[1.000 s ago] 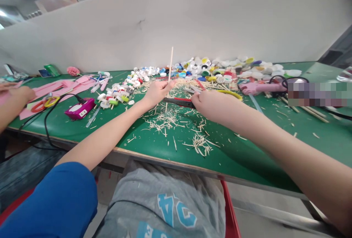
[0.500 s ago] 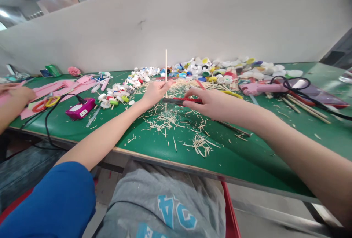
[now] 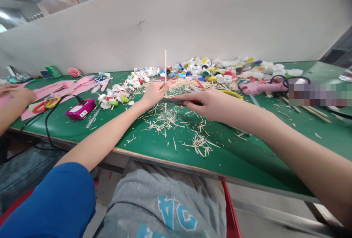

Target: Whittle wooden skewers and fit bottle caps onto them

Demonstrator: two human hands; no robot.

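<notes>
My left hand [image 3: 154,93] is closed round a thin pale wooden stick [image 3: 165,63], which stands upright with its lower end above a heap of wood shavings [image 3: 166,122]. My right hand [image 3: 210,103] grips a dark, plier-like tool [image 3: 173,101] with some red on its handle. The tool points left, and its tip meets the stick just below my left fingers. Whether its jaws are closed on the wood is too small to tell.
Loose bottle caps [image 3: 205,69] line the white partition. Strung caps [image 3: 111,96], a magenta power socket [image 3: 80,109] and pink sheets [image 3: 62,85] lie left. A pink glue gun [image 3: 261,88] and sticks lie right. Another person's hand [image 3: 23,94] rests at far left.
My right fingers have closed further round the tool, and its red handle, earlier visible and apart, is now mostly covered. My left hand and the stick have barely moved.
</notes>
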